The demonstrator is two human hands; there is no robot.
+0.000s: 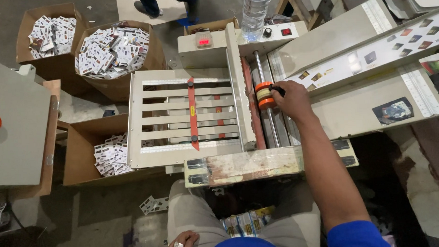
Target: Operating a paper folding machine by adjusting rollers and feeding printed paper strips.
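1. Hands first: our right hand is extended over the beige metal machine, fingers closed on the small black knob beside the orange-and-cream roller wheel.
2. This wheel sits on a steel shaft running across the machine bed, just right of the slatted grey feed tray with its red strip.
3. Our left hand, wearing a ring, rests loosely curled on our lap, gripping nothing.
4. Printed cards lie stacked between our knees.
5. Three brown cardboard boxes at left hold more printed cards; a clear plastic bottle stands behind the machine.
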